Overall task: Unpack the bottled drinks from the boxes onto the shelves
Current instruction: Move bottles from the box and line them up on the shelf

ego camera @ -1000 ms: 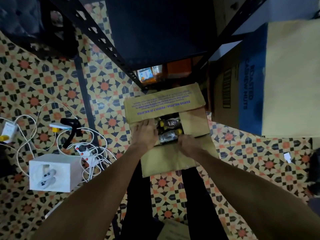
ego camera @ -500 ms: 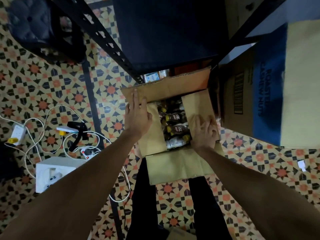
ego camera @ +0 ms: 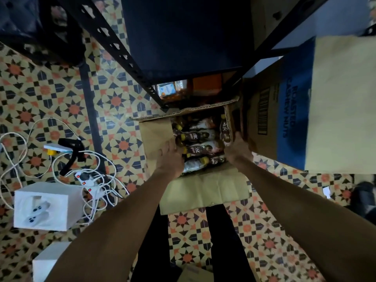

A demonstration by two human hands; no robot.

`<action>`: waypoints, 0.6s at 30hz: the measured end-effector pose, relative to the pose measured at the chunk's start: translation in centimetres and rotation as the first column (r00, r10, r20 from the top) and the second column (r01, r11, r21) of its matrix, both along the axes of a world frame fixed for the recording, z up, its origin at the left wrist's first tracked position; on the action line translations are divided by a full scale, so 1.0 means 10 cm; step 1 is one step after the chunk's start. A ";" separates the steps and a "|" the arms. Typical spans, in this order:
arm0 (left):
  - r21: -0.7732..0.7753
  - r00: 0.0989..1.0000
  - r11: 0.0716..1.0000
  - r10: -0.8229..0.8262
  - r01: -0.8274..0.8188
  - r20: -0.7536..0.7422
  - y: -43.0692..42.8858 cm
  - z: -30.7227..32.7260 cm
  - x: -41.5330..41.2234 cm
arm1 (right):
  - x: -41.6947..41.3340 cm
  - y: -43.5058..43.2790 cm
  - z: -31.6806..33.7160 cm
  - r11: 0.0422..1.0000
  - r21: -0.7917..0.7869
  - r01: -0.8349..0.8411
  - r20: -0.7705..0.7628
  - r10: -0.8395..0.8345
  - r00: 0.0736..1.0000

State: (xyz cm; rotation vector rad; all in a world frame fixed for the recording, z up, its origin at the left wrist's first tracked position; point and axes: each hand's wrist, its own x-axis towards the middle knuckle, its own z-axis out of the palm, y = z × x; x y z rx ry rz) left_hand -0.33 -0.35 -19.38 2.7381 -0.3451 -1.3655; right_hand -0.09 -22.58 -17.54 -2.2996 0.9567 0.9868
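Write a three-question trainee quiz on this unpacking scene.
1. True or false: the bottles in the open box stand upright.
2. The left hand touches: A) the box's left flap; B) the white cables; C) the white cube.
3. Fill in: the big carton on the right reads "ROASTED ____ NUTS".
Key: 1 false; 2 A; 3 CASHEW.

White cables (ego camera: 99,177) tangle round a power strip (ego camera: 85,181) on the patterned floor (ego camera: 30,94), a white box (ego camera: 61,200) just beside them. Far right, a carton (ego camera: 295,110) reads ROASTED CASHEW NUTS.
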 end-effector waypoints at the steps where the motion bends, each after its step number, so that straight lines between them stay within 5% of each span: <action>1: 0.039 0.999 0.999 -0.032 0.033 -0.026 0.00 -0.04 -0.04 | 0.00 -0.01 0.00 1.000 0.015 0.016 0.000 -0.016 1.000; 5: 0.154 0.994 0.982 -0.107 0.106 -0.005 0.09 -0.10 -0.11 | -0.03 -0.03 0.00 0.999 0.027 0.041 0.027 -0.042 0.999; 8: 0.091 0.986 0.990 -0.115 0.105 0.118 0.14 -0.01 -0.16 | -0.06 -0.06 -0.01 0.999 0.038 0.028 0.022 -0.029 0.999; 13: -0.109 0.927 0.974 0.222 -0.198 0.303 0.30 0.21 -0.30 | -0.08 -0.10 0.01 0.998 0.047 0.041 0.014 -0.042 0.999; 16: -0.268 0.775 0.849 0.525 -0.455 0.350 0.43 0.30 -0.31 | -0.05 -0.16 -0.01 0.997 0.008 0.074 0.007 -0.074 0.997; 18: -0.353 0.573 0.640 0.769 -0.683 0.285 0.49 0.34 -0.24 | -0.04 -0.20 0.00 0.996 0.004 0.087 -0.002 -0.087 0.996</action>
